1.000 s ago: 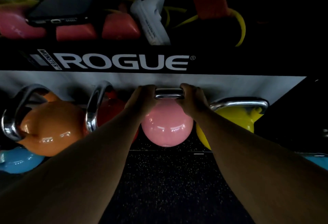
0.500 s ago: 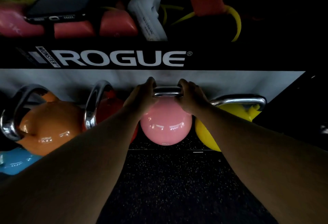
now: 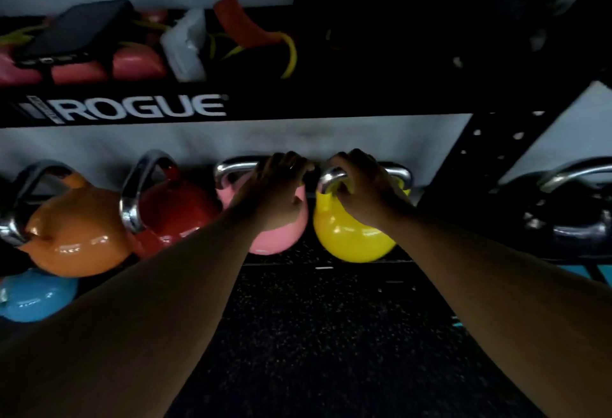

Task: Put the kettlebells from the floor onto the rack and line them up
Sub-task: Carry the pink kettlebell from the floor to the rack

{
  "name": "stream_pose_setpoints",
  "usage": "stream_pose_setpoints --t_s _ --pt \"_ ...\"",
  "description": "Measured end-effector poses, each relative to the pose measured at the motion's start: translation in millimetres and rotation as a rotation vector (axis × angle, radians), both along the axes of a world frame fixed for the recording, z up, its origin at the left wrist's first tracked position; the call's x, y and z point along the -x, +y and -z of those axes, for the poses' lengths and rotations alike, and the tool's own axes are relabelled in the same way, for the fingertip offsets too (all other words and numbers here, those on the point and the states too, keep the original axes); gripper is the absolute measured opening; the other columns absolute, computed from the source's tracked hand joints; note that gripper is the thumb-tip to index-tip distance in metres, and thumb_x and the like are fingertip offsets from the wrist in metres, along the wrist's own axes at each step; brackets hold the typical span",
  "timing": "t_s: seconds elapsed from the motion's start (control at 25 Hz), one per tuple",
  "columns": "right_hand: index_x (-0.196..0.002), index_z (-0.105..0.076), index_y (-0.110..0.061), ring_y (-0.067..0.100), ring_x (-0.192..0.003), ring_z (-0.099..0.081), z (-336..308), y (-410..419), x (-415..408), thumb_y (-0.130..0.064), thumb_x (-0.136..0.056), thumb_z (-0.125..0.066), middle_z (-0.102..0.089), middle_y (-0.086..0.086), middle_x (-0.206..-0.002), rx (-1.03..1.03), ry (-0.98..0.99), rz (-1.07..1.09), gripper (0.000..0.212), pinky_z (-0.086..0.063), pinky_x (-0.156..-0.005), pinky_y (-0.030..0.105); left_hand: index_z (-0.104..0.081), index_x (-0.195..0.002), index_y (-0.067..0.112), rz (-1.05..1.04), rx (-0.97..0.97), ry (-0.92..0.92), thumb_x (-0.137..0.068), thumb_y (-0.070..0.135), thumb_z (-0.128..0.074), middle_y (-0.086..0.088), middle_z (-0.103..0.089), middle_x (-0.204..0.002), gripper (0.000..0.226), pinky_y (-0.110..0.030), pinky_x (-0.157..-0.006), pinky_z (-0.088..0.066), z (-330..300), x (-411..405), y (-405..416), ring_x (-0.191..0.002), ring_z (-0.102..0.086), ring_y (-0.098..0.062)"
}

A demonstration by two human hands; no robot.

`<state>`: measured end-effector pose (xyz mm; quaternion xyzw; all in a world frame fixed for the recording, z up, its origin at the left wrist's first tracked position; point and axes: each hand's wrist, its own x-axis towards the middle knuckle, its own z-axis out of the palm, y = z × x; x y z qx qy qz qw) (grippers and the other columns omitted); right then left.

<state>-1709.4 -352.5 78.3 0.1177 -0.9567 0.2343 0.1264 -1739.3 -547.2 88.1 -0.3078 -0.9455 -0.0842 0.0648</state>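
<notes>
My left hand (image 3: 275, 185) grips the glossy pink kettlebell's (image 3: 281, 235) steel handle; my right hand (image 3: 361, 185) grasps the glossy yellow kettlebell (image 3: 351, 235) just right of it.

"ROGUE" in white on the rack's black beam (image 3: 298, 103); smaller badge beside it perhaps unreadable.

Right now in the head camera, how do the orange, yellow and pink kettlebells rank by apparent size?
1. Orange kettlebell, looks largest.
2. Yellow kettlebell.
3. Pink kettlebell, though the left hand covers much of it, so unsure against yellow.
</notes>
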Motion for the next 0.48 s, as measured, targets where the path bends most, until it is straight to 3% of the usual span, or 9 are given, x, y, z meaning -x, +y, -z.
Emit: stream_pose_setpoints --t_s 0.16,0.32,0.48 --pt "-0.118 -0.059 -0.015 0.036 -0.108 -0.058 -16.0 90.9 -60.7 -0.011 -0.078 -0.060 -0.062 0.014 -0.114 -0.039 -0.058 0.024 0.040 -0.049 -0.091 0.044 -0.055 -0.125 0.017 0.086 0.085 0.026 -0.069 0.018 -0.062 -0.010 -0.059 -0.127 0.057 -0.042 -0.100 -0.041 -5.6 -46.1 81.3 -0.120 -0.051 -0.033" --pt "-0.110 -0.061 -0.021 0.034 -0.101 -0.061 -37.2 198.9 -127.0 -0.015 -0.077 -0.056 -0.064 0.009 -0.108 -0.074 -0.106 0.099 0.034 -0.052 -0.084 0.044 -0.059 -0.120 0.019 0.144 0.075 0.017 -0.072 0.017 -0.064 -0.006 -0.061 -0.124 0.048 -0.040 -0.097 -0.043 -19.5 -84.4 174.7 -0.118 -0.054 -0.030" --pt "-0.109 -0.065 -0.021 0.032 -0.106 -0.062 -51.1 314.6 -190.0 -0.010 -0.076 -0.058 -0.066 0.006 -0.112 -0.131 -0.140 0.243 0.036 -0.051 -0.088 0.041 -0.056 -0.117 0.024 0.210 0.053 -0.041 -0.075 0.018 -0.057 0.000 -0.059 -0.117 0.042 -0.036 -0.088 -0.044 -27.8 -116.6 282.2 -0.109 -0.055 -0.027"
